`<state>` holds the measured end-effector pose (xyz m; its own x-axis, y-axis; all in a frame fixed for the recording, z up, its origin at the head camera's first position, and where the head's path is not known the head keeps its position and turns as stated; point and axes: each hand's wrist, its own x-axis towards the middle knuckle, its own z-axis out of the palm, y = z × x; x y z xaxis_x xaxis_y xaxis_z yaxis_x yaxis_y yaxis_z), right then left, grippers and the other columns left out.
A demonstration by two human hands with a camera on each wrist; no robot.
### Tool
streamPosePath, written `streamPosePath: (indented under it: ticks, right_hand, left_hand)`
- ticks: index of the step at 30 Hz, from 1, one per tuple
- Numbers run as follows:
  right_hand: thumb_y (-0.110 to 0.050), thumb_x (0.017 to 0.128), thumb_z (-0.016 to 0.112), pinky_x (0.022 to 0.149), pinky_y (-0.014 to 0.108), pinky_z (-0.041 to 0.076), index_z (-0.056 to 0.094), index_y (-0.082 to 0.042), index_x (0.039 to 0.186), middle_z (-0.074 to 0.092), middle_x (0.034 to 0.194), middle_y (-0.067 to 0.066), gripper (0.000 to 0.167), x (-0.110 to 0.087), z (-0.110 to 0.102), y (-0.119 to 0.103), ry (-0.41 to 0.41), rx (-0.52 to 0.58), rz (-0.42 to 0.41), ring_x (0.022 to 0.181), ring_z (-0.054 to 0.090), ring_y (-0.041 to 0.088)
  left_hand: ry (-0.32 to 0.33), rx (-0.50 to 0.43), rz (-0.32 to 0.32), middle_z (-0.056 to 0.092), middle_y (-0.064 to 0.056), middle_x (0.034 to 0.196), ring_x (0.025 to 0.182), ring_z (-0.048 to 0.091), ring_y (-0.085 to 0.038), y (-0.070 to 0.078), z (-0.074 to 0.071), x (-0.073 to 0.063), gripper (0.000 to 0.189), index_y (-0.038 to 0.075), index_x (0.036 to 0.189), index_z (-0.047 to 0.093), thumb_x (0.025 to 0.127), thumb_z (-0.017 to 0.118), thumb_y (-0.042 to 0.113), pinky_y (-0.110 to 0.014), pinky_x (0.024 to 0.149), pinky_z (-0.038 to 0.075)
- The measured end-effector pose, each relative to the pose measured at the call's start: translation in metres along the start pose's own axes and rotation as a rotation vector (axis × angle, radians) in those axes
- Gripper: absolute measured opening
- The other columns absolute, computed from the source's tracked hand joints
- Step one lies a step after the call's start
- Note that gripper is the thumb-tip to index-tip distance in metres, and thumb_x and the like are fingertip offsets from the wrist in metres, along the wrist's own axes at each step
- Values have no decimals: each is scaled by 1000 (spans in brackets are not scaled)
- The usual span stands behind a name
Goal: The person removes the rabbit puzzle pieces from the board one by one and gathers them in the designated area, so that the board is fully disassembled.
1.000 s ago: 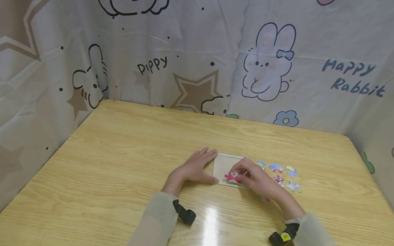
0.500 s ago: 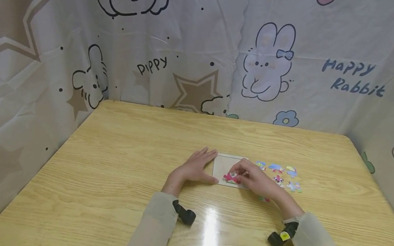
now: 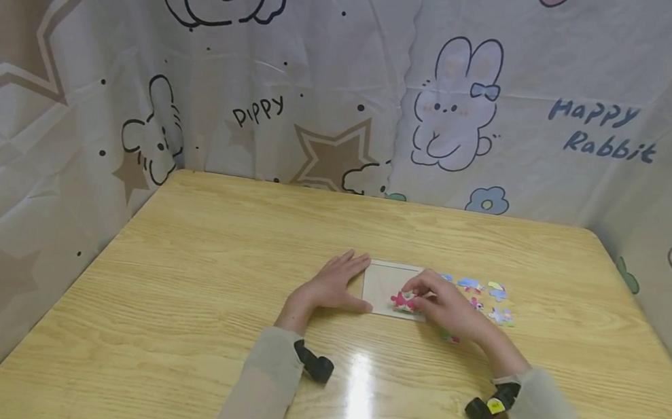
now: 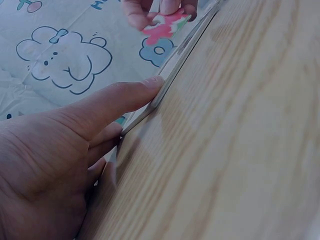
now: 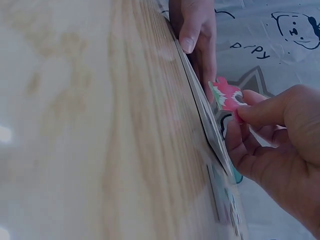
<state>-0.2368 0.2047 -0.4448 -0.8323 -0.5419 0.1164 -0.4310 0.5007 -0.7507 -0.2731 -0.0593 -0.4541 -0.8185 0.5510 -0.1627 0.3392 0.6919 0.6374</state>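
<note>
A pink jigsaw puzzle piece [image 3: 403,302] with white and green printing is pinched between the thumb and fingers of my right hand [image 3: 447,308]. It is held over the right front part of a shallow pale puzzle tray [image 3: 379,284]; in the right wrist view the piece [image 5: 227,95] tilts above the tray's rim. My left hand [image 3: 333,286] lies at the tray's left side, fingers extended toward the back corner. Its thumb [image 4: 125,95] rests on the front left corner in the left wrist view. The right hand hides the tray's right side.
Several loose puzzle pieces lie right of the tray, among them a blue one [image 3: 470,284], a yellow-edged one [image 3: 497,291] and a pale one [image 3: 500,315]. Another piece [image 3: 451,338] peeks out below the right hand. A printed curtain [image 3: 336,87] stands behind the wooden table [image 3: 215,245].
My right hand first shifted the pink piece slightly left, then back to the right over the tray. The left hand has stayed in place.
</note>
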Motion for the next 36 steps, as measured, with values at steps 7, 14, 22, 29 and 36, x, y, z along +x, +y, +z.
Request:
streamPosePath:
  ticks: [7, 14, 22, 29, 36]
  right_hand:
    - [-6, 97, 58, 83, 18, 54, 62, -9, 111, 60, 103, 5, 15, -17, -10, 8, 28, -42, 5, 91, 54, 3]
    - [-4, 95, 60, 75, 18, 55, 64, -10, 106, 59, 97, 3, 13, -31, -19, 14, 68, -67, -8, 87, 54, 2]
    - [-2, 93, 61, 74, 16, 53, 64, -10, 103, 62, 99, 3, 13, -51, -30, 18, 104, -108, -14, 86, 53, -1]
    - [0, 92, 62, 71, 15, 51, 64, -10, 102, 61, 97, 4, 14, -69, -41, 19, 134, -143, 7, 85, 51, -2]
    - [4, 89, 63, 66, 15, 49, 65, -9, 101, 59, 90, 6, 17, -82, -46, 25, 159, -151, -6, 81, 50, -2]
  left_hand:
    - [-3, 5, 14, 16, 3, 166, 156, 0, -21, 0, -1, -1, 95, 18, 157, 22, 83, 75, 43, -43, 129, 0]
    - [-3, -9, 14, 16, 3, 166, 156, 0, -22, 0, -1, -1, 95, 18, 157, 22, 82, 75, 43, -43, 129, 0]
    - [-2, -12, 22, 16, 2, 166, 156, 1, -22, 0, -1, -1, 95, 16, 157, 23, 82, 75, 43, -44, 129, 0]
    - [1, -6, 30, 17, 1, 166, 156, 1, -23, 1, -1, -1, 95, 15, 157, 23, 82, 75, 43, -44, 129, 1]
    - [-2, -2, 24, 16, 1, 166, 156, 1, -22, 1, -1, -1, 95, 16, 157, 22, 83, 74, 43, -44, 129, 0]
